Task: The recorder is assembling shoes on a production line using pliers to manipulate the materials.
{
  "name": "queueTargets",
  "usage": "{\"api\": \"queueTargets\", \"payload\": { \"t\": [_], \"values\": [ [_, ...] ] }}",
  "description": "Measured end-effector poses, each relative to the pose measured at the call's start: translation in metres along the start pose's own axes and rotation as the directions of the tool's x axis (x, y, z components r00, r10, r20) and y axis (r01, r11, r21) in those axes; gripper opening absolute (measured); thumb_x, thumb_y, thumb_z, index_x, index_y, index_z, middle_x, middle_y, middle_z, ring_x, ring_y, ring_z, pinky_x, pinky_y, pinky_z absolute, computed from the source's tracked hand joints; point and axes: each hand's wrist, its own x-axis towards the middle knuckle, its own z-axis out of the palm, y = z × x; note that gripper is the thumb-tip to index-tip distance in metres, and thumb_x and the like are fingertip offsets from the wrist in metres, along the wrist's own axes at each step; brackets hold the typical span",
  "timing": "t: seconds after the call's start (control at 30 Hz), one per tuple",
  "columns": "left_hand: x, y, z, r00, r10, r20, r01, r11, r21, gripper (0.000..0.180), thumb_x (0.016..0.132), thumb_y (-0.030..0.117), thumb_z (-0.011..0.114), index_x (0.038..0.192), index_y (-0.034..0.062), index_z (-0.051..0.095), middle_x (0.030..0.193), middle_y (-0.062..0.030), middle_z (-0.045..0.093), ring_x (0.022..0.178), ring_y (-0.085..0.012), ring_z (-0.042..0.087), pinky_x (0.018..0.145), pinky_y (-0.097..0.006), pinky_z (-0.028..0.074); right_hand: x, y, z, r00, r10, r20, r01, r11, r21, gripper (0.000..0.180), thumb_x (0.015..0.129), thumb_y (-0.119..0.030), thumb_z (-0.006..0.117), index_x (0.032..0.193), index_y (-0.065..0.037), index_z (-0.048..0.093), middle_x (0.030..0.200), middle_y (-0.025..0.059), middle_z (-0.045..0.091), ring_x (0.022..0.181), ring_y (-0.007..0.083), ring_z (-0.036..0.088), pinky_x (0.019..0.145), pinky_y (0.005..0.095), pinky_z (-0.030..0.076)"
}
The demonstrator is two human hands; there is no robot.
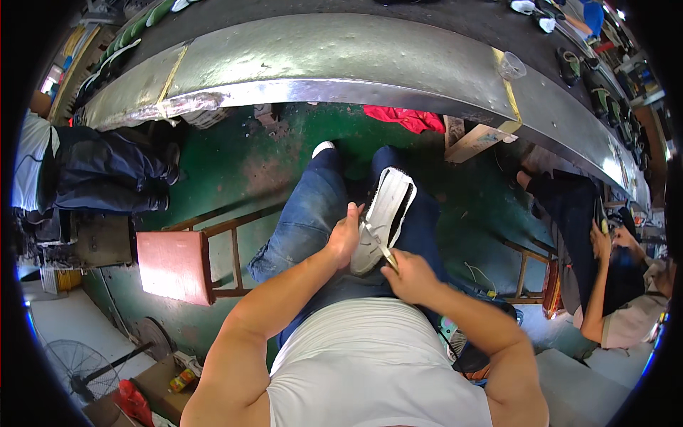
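Observation:
A pale grey-and-white shoe (368, 255) with dark edging lies over my lap, its laced toe end toward me. A long white piece (390, 205) fills its far part. My left hand (344, 235) grips the shoe's left side, thumb up near the laces. In my right hand (414, 276) is a slim tool with a pale handle (388, 262). Its narrow front end reaches the laced part of the shoe; its exact kind is too small to make out.
A metal-edged workbench (284, 53) curves across ahead, with a clear plastic cup (511, 67) on its edge. To the left stands a stool with a pinkish seat (171, 265). Co-workers sit on both sides; the right one's hands (602, 238) hold something. A fan (80, 370) is at lower left.

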Motion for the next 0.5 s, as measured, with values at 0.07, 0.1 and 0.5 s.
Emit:
{"api": "queueTargets", "payload": {
  "t": [0.07,0.1,0.5],
  "values": [
    [0.011,-0.009,-0.004,0.990,0.098,-0.099,-0.087,0.990,0.112,0.071,0.106,0.056,0.023,0.146,0.0037,0.048,0.142,-0.0195,0.055,0.132,-0.0294,0.052,0.108,-0.037,0.040,0.001,-0.006,0.013,0.997,0.023,-0.079,-0.016,0.995,0.094,0.028,0.090,-0.022,0.064,0.099,0.004,0.057,0.100,0.0282,0.064,0.094,0.0457,0.063,0.081,0.0513,0.050],
    [0.018,-0.013,-0.009,0.974,0.199,-0.110,-0.160,0.945,0.286,0.067,0.107,0.052,0.023,0.144,0.0024,0.049,0.136,-0.0228,0.058,0.129,-0.0337,0.055,0.107,-0.039,0.042,0.003,-0.003,0.000,0.997,0.034,0.068,-0.042,0.992,0.116,0.029,0.090,-0.021,0.064,0.102,0.004,0.056,0.101,0.0279,0.064,0.095,0.0461,0.062,0.082,0.0507,0.050],
    [-0.010,0.014,0.002,0.823,0.535,0.188,-0.477,0.472,0.742,0.050,0.106,0.027,0.037,0.151,0.0064,0.036,0.142,-0.0274,0.049,0.120,-0.0468,0.056,0.104,-0.044,0.046,0.026,0.018,-0.052,0.993,0.109,-0.044,-0.118,0.922,-0.368,0.031,0.091,-0.011,0.061,0.118,0.003,0.054,0.107,0.0199,0.066,0.099,0.0360,0.066,0.083,0.0453,0.053]
  ]
}}
